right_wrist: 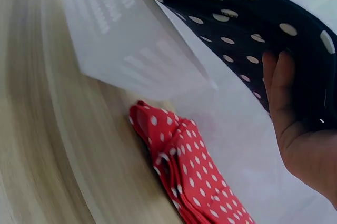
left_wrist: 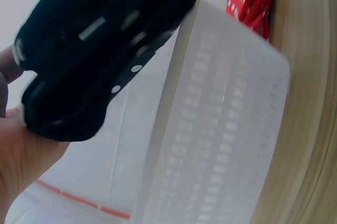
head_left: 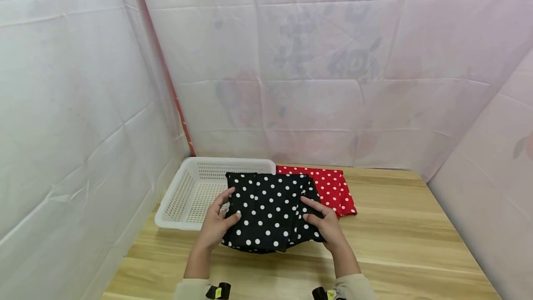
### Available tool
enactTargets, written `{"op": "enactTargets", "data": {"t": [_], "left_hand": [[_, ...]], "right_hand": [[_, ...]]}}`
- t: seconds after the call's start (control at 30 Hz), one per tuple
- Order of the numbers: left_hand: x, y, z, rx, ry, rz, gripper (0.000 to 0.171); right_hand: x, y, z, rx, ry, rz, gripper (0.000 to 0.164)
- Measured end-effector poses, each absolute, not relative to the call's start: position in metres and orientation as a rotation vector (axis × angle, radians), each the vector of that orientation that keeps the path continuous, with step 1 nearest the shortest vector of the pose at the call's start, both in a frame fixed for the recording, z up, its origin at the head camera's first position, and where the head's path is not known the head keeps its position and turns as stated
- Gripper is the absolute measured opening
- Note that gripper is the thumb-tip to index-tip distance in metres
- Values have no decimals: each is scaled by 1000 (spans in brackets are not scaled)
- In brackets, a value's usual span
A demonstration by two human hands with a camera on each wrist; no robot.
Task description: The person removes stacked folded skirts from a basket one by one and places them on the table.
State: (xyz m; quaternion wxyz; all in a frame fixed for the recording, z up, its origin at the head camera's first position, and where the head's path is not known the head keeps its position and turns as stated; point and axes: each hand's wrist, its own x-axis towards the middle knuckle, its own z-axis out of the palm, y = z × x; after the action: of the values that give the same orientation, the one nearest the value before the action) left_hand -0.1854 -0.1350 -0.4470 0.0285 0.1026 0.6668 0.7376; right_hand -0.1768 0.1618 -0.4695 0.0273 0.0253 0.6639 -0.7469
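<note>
A folded black cloth with white polka dots (head_left: 266, 212) is held up between both hands, above the table and overlapping the front right of the basket in the head view. My left hand (head_left: 216, 223) grips its left edge, thumb on the near face. At the opposite edge my right hand (head_left: 329, 226) holds it, thumb and index finger on top, other fingers underneath. The right wrist view shows those fingers (right_wrist: 279, 82) against the cloth's underside. Behind it lies a folded red cloth with white dots (head_left: 333, 189), partly hidden by the black one.
A white plastic basket (head_left: 172, 219) with slotted walls stands at the back left of the wooden table (head_left: 399, 226). The red cloth lies just right of it. White printed sheets (head_left: 308, 59) hang as walls behind and on both sides.
</note>
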Motion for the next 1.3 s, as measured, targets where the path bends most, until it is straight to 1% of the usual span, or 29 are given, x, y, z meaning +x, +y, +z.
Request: {"op": "enactTargets", "data": {"t": [0.4, 0.67, 0.77, 0.9, 0.97, 1.07, 1.2, 1.3], "left_hand": [[-176, -88, -450, 386, 2027, 2202, 65], [-174, -57, -455, 444, 2053, 2163, 63], [-168, -47, -448, 462, 2057, 2140, 62], [-158, -34, -435, 498, 2107, 2104, 59], [-156, -28, -435, 526, 2156, 2078, 58], [-155, -20, -442, 577, 2219, 2056, 57], [-160, -8, -466, 635, 2295, 2047, 57], [-162, -1, -486, 618, 2339, 2005, 60]], "right_hand": [[-151, 218, -476, 49, 2035, -2336, 38], [-135, 245, -485, 110, 2144, -2287, 43], [-130, 255, -489, 112, 2148, -2287, 43], [-125, 267, -496, 49, 2138, -2311, 44], [-122, 272, -499, 27, 2139, -2319, 44], [-118, 277, -503, 48, 2142, -2325, 43], [-114, 281, -511, 134, 2146, -2299, 44], [-112, 280, -517, 209, 2180, -2239, 46]]}}
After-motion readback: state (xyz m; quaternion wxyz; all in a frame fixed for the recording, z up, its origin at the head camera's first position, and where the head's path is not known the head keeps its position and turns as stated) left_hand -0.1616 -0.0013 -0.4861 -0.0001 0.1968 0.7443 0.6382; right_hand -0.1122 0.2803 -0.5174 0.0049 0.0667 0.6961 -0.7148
